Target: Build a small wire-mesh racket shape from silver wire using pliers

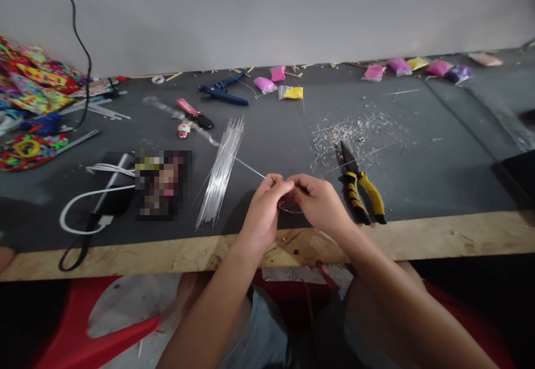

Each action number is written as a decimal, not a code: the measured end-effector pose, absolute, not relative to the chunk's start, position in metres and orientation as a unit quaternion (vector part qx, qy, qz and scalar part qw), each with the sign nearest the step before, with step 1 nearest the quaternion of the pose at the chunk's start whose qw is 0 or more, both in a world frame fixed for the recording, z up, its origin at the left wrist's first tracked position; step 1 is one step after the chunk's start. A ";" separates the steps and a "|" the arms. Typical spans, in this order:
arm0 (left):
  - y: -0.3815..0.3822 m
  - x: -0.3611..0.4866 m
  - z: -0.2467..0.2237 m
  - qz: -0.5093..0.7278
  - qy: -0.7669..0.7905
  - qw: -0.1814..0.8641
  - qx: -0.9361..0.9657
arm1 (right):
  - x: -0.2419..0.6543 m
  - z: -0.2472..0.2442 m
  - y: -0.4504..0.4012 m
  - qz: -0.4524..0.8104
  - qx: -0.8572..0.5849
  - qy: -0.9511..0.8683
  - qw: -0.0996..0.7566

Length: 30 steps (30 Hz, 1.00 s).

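Wire (251, 168) pinched in our left hand (263, 210), right hand (321, 200) closed alongside, could bend if snagged on the bundle (221, 174) leftward.

Both hands, left (264, 207) and right (316, 199), meet over the table edge (167, 255), pinching a thin wire (251, 167), beside yellow-black pliers (363, 190).

Black stripes cross the pliers' yellow handles (369, 189); the tabletop (276, 135) is grey.

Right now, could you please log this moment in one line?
left hand: pinches wire | right hand: against left | wire bundle: left | pliers: right
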<state>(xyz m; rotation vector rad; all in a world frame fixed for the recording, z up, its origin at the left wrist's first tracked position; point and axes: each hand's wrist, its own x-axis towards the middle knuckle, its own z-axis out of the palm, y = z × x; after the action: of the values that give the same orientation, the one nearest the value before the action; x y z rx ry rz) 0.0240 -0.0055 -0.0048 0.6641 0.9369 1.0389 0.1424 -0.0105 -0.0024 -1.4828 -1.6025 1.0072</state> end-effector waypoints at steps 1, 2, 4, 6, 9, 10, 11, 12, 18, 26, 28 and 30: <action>-0.006 0.024 -0.004 0.469 0.417 0.720 0.297 | 0.143 -0.002 -0.010 0.389 -0.578 -0.619 0.363; -0.006 0.024 -0.004 0.472 0.410 0.723 0.293 | 0.143 -0.002 -0.009 0.391 -0.579 -0.615 0.367; -0.007 0.025 -0.005 0.491 0.404 0.720 0.279 | 0.144 -0.001 -0.008 0.403 -0.579 -0.597 0.382; -0.008 0.027 -0.007 0.521 0.408 0.701 0.266 | 0.145 -0.002 -0.007 0.419 -0.579 -0.575 0.399; -0.009 0.030 -0.011 0.553 0.414 0.669 0.275 | 0.146 -0.003 -0.006 0.432 -0.579 -0.545 0.425; -0.010 0.030 -0.013 0.559 0.416 0.658 0.287 | 0.147 -0.004 -0.006 0.433 -0.578 -0.540 0.433; -0.010 0.031 -0.014 0.562 0.420 0.646 0.302 | 0.147 -0.005 -0.006 0.433 -0.577 -0.536 0.439; -0.010 0.031 -0.016 0.564 0.425 0.633 0.318 | 0.148 -0.005 -0.006 0.433 -0.575 -0.533 0.444; -0.010 0.031 -0.020 0.571 0.440 0.599 0.348 | 0.151 -0.008 -0.006 0.467 -0.550 -0.512 0.466; -0.009 0.026 -0.015 0.523 0.475 0.576 0.411 | 0.153 -0.010 -0.004 0.491 -0.554 -0.500 0.450; -0.009 0.024 -0.014 0.499 0.502 0.541 0.454 | 0.155 -0.010 -0.002 0.490 -0.559 -0.505 0.438; -0.009 0.022 -0.013 0.482 0.519 0.511 0.488 | 0.156 -0.011 -0.001 0.488 -0.564 -0.509 0.430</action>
<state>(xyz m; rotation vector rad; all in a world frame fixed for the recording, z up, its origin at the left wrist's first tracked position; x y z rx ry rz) 0.0223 -0.0091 -0.0131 1.1737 1.2500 1.1598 0.1562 -0.0010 -0.0107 -1.4067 -1.2701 1.2167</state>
